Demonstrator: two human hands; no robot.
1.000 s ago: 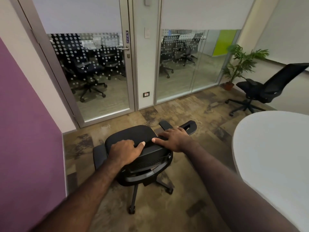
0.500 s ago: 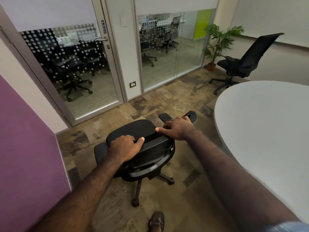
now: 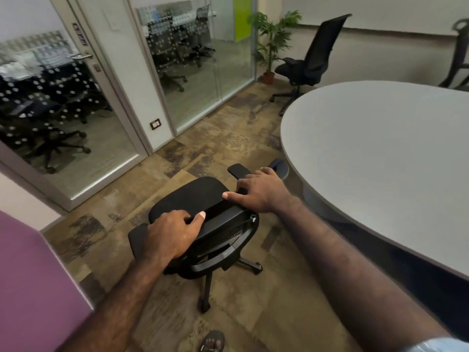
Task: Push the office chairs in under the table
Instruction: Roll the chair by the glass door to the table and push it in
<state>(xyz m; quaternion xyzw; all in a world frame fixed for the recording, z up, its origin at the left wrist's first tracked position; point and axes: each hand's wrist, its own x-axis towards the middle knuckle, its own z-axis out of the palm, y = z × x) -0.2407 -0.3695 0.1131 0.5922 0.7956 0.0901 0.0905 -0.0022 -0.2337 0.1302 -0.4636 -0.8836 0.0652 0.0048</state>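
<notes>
A black swivel office chair with mesh back and castor base [image 3: 200, 224] stands on the mottled brown carpet tile floor [image 3: 228, 138], near the middle of the room. Its backrest faces the person; its seat points toward the far left glass wall.

The left hand [image 3: 175, 235] rests on the left part of the backrest top edge. The fingers [image 3: 186, 217] curl over the far side of the edge and the thumb lies flat along the top; the hand is closed on the backrest.

The right hand [image 3: 261, 190] rests on the right part of the same top edge. The fingers are partly spread and bent over the edge, and the thumb points left along it. The grip is looser than that of the left hand, yet the palm bears on the chair.

The chair's right armrest lies just beside the rim of the rounded light grey table [image 3: 380, 158], which fills the right of the scene. The seat is not under the tabletop.

A second black high-backed office chair [image 3: 312, 54] stands at the far side of the table, near the wall and well apart from the table rim. A green potted plant [image 3: 272, 44] stands in the far corner, just left of that chair. A third dark chair [image 3: 459, 54] shows partly at the far right edge.

A sandalled foot [image 3: 212, 341] shows at the near edge, behind the chair base.
</notes>
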